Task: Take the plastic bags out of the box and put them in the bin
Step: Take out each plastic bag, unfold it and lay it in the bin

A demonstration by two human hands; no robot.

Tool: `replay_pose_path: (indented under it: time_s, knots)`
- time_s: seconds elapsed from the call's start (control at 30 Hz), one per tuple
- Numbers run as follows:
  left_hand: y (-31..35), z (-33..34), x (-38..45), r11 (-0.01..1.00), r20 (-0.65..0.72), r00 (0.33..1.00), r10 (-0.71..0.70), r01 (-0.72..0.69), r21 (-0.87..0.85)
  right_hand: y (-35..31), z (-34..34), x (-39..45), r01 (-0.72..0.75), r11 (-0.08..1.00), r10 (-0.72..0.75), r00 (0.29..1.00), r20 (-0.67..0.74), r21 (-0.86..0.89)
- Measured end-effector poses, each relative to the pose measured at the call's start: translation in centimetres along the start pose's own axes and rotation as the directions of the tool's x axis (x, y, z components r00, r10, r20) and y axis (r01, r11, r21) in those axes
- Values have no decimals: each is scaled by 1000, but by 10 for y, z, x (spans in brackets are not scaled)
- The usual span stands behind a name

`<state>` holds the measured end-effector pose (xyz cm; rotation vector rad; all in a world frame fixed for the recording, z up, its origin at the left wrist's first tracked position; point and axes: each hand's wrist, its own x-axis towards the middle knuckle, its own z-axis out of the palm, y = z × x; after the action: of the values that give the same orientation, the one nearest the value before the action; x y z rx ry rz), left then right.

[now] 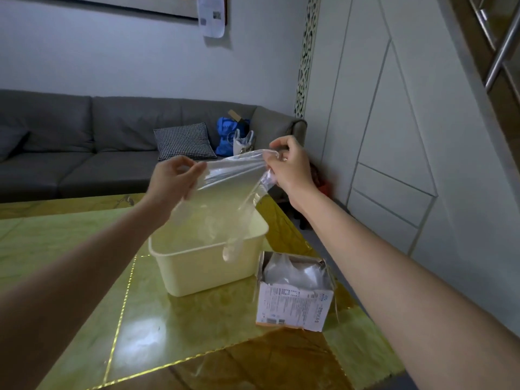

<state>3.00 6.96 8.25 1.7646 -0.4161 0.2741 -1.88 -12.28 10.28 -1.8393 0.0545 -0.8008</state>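
2 hands up over the bin and you've got 1 clear plastic bag (225,190) stretched between them — your left hand (171,178) pinches its left edge, your right hand (289,164) has fingers curled round the bunched right corner. The hands sit apart, the film taut across the top and sagging below, its tail hanging down past the near rim of the cream bin (208,266). That bin stands on the glossy green-gold table (157,333). Just to its right sits the small white cardboard box (295,305), top torn open, more crumpled plastic bags (295,271) packed inside. Behind the table — a grey sofa (84,142) with a checked cushion (184,140) and a blue bag (228,136).
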Motion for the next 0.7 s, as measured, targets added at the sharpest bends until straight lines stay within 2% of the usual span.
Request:
replay_pose_path:
  time_s: [0.07,0.13,0.17,0.23,0.27,0.3,0.33,0.4,0.43,0.47,0.53,0.6,0.63,0.7]
  knots:
    - [-8,-18,13,971,-35,993,114,-104,215,5,17,7,82,993,-82,997,13,-87]
    - [-23,-32,22,914,-54,987,148,-116,389,20,32,12,127,975,-115,990,76,-181]
    - [-33,-38,27,875,-65,990,126,-80,478,29,39,13,124,966,-99,988,117,-227]
    - [-52,-46,35,702,-114,993,5,78,708,54,56,16,114,933,-50,980,193,-340]
    - [-60,-47,37,607,-139,989,-46,138,783,65,61,16,124,907,-28,971,236,-402]
    - [-67,-46,40,554,-138,988,-65,151,818,75,69,18,138,880,-4,959,283,-455]
    - [-71,-43,42,549,-101,994,-47,110,828,82,75,19,157,852,16,945,326,-499]
    - [-78,-29,42,572,133,991,35,-128,810,92,85,21,219,795,46,909,415,-566]
    - [-79,-20,39,585,298,954,27,-257,769,96,89,21,259,765,57,885,462,-590]
    - [-82,-11,35,592,446,894,-41,-338,732,98,92,20,296,735,75,859,507,-610]
    - [-91,7,26,518,604,739,-298,-407,753,104,96,18,342,690,139,802,580,-638]
    - [-109,18,25,379,582,626,-519,-442,813,108,96,16,319,687,236,751,617,-653]
    - [-117,22,26,359,562,591,-579,-434,826,110,95,16,305,688,281,725,629,-658]
    - [-128,23,29,386,539,553,-635,-377,842,109,93,18,273,691,343,691,636,-670]
